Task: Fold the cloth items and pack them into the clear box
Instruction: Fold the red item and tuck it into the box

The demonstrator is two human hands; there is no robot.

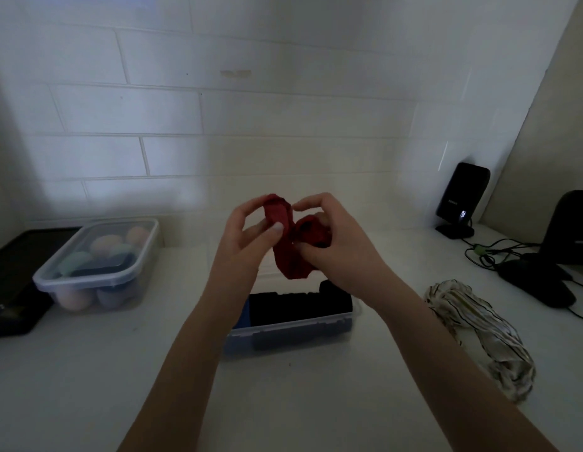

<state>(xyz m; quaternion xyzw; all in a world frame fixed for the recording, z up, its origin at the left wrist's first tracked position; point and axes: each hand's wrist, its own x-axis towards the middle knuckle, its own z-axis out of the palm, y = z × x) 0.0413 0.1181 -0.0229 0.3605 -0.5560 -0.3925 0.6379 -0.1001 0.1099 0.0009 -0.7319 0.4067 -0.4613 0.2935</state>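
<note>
Both hands hold a small red cloth (291, 243) in the air above the open clear box (293, 327). My left hand (251, 233) pinches its upper end between thumb and fingers. My right hand (335, 236) grips the bunched other end. The cloth loops down between the hands. Inside the clear box lie dark folded cloths (299, 305) and a blue one (242, 316) at its left end. A crumpled white striped cloth (479, 331) lies on the white counter to the right of the box.
A lidded clear container (97, 265) with pastel rounded items stands at the left, beside a black tray (12, 288). Black devices (461, 200) and cables (498, 252) sit at the back right. A tiled wall stands close behind.
</note>
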